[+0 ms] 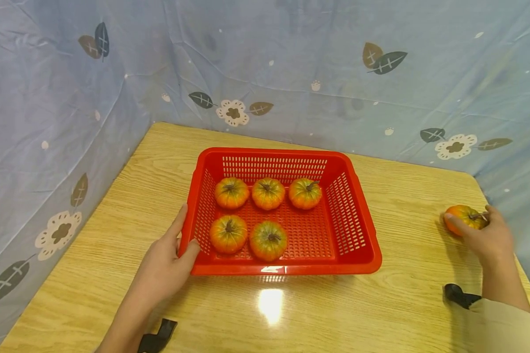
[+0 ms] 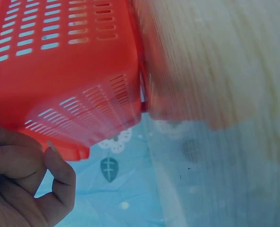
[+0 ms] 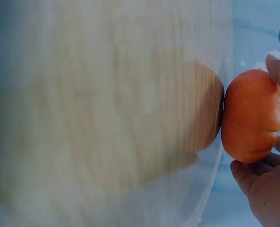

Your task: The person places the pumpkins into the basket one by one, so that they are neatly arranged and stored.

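A red plastic basket with slotted walls sits on the table, tilted slightly in the head view. Inside are several small orange-green pumpkins, three along the back, among them a back-left pumpkin and a front pumpkin. My left hand grips the basket's left rim, thumb on top and fingers outside; the left wrist view shows its curled fingers by the basket wall. Far to the right, my right hand holds another pumpkin between thumb and fingers. That orange pumpkin appears to touch the table in the right wrist view.
The wooden table has a glossy top with a bright reflection in front of the basket. A blue floral cloth hangs behind and along both sides. Black straps show near each wrist.
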The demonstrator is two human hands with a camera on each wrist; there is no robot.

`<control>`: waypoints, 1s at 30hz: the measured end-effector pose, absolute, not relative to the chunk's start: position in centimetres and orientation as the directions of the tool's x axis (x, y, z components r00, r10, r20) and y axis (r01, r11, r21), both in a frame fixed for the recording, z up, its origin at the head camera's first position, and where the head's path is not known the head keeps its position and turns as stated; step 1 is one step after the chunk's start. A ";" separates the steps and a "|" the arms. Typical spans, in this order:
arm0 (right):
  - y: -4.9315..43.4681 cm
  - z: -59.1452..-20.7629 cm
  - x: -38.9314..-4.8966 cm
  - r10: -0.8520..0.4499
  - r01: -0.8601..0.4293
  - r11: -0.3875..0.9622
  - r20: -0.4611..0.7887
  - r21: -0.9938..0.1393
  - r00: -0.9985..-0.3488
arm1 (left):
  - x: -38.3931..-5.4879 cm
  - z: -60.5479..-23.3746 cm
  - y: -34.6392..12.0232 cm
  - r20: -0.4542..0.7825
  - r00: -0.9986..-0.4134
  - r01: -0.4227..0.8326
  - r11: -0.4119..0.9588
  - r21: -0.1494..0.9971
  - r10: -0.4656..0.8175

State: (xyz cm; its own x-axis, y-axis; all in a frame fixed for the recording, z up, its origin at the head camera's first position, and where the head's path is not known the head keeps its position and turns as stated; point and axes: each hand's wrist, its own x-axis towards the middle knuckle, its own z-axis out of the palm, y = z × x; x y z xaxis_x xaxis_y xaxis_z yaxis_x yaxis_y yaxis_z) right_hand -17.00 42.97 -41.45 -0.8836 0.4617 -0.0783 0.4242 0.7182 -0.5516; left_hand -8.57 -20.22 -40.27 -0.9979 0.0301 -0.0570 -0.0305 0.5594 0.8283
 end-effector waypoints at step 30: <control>42.6 -40.6 -17.2 0.466 0.496 0.722 -0.191 -0.482 -0.864 | -8.6 -40.2 -20.3 -0.048 -0.999 -0.026 0.586 0.810 0.022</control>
State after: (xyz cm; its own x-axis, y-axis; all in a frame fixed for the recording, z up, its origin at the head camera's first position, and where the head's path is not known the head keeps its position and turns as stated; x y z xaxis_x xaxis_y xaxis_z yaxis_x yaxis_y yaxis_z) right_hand -17.21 42.57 -40.57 -0.8639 0.4659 -0.1912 0.4962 0.7224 -0.4816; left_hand -8.56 -20.27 -40.25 -0.9986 0.0221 -0.0476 -0.0256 0.5861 0.8098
